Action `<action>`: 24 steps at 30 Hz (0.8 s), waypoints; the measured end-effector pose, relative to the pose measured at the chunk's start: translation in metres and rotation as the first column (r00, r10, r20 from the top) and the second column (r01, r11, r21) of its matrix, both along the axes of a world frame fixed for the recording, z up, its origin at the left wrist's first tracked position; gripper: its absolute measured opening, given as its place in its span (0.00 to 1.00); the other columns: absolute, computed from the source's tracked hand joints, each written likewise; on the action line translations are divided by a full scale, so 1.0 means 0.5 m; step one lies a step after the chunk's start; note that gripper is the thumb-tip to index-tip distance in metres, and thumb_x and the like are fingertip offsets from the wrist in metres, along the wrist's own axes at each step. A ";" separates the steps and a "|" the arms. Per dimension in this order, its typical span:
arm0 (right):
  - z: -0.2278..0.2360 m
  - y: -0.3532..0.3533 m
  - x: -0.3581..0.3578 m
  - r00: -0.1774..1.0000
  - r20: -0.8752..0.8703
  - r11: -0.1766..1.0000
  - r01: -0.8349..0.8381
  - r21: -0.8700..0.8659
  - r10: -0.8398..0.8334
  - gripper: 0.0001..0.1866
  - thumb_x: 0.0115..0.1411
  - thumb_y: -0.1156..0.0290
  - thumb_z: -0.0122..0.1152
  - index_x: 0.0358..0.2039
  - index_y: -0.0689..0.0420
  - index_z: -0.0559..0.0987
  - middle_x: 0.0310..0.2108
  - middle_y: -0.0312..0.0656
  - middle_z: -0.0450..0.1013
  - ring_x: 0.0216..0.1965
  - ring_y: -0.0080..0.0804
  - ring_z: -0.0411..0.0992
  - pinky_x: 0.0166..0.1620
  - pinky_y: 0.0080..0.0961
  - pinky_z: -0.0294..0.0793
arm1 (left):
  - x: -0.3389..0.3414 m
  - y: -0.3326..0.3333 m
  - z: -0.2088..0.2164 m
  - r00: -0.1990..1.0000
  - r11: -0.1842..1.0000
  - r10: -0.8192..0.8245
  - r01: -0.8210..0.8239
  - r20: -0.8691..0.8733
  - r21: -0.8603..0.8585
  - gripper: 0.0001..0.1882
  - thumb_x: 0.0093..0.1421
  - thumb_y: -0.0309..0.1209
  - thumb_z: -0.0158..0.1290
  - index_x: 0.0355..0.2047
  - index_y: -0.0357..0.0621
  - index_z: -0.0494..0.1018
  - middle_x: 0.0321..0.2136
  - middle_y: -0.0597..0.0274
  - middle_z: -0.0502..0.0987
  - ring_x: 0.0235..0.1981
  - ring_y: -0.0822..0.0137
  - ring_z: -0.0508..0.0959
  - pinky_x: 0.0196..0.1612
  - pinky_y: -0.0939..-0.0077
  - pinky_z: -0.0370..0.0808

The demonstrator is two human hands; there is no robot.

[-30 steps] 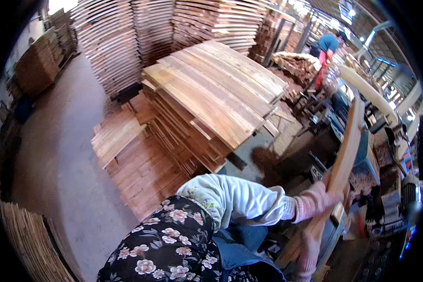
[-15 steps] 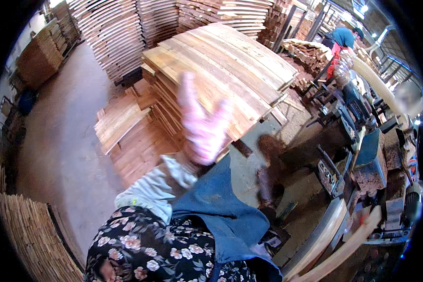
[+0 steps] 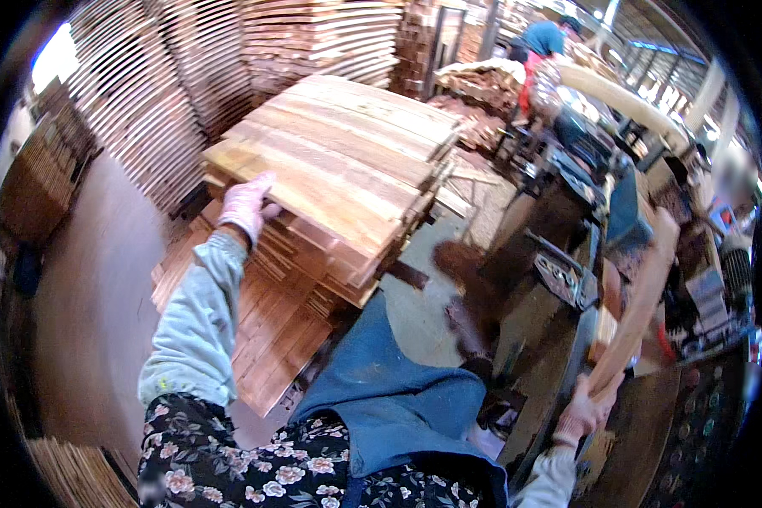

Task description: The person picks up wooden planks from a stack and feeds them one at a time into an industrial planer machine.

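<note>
My left hand (image 3: 247, 207), in a pale glove, is closed on the left end of a wooden board (image 3: 313, 196) at the near side of the stack top. Its fingers lie over the board's edge; the underside of the grip is hidden. More boards lie side by side across the top of this stack (image 3: 372, 110). At the lower right my right hand (image 3: 586, 408), also gloved, is wrapped round the near end of a long, slightly curved wooden board (image 3: 639, 296). That board slants up and away beside the machine (image 3: 567, 275).
Lower reddish boards (image 3: 271, 356) lie in front of the stack. Tall piles of planks (image 3: 135, 93) stand behind it. A pale ribbed hose (image 3: 618, 89) runs over machinery at the right, where another person (image 3: 543, 42) bends over. A concrete floor (image 3: 93, 279) stretches along the left.
My left hand, spread and blurred above the stack before, has come down onto a board's left end and closed. My right hand now shows on the curved board, and the view has shifted right.
</note>
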State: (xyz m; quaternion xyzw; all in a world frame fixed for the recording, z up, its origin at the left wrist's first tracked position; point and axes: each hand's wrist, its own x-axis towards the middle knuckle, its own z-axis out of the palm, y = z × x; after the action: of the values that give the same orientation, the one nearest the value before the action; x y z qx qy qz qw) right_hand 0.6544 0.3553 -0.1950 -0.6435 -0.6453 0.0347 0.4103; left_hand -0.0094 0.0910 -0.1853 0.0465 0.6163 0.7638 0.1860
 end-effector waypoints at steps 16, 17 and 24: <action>-0.025 -0.242 0.153 0.871 0.450 0.979 -0.156 -0.130 0.198 0.31 0.51 0.74 0.69 0.59 0.58 0.79 0.57 0.57 0.75 0.57 0.58 0.72 0.63 0.51 0.69 | -0.154 0.151 -0.026 0.973 0.964 -0.131 0.080 0.188 0.254 0.27 0.66 0.38 0.63 0.63 0.44 0.72 0.60 0.52 0.76 0.60 0.51 0.76 0.62 0.43 0.76; -0.035 -0.187 0.144 0.884 0.439 0.986 -0.157 -0.051 0.163 0.29 0.52 0.72 0.68 0.57 0.57 0.80 0.54 0.56 0.75 0.56 0.57 0.73 0.61 0.50 0.70 | -0.141 0.165 -0.015 0.975 0.982 -0.046 0.004 0.218 0.191 0.29 0.65 0.38 0.64 0.64 0.46 0.72 0.61 0.53 0.75 0.61 0.52 0.75 0.62 0.45 0.75; -0.015 0.173 0.012 0.861 0.494 0.986 -0.050 -0.162 0.125 0.26 0.56 0.58 0.71 0.55 0.50 0.81 0.54 0.47 0.78 0.53 0.51 0.76 0.55 0.45 0.75 | 0.052 0.213 0.097 0.991 0.961 -0.130 0.117 0.038 0.251 0.31 0.64 0.40 0.66 0.62 0.40 0.73 0.58 0.52 0.77 0.59 0.56 0.76 0.60 0.51 0.77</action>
State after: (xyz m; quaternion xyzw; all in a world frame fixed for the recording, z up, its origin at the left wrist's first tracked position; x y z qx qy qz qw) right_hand 0.6603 0.4416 -0.2023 -0.6281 -0.7542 -0.0690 0.1790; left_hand 0.0168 0.1977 -0.1368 0.0871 0.5064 0.8229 0.2427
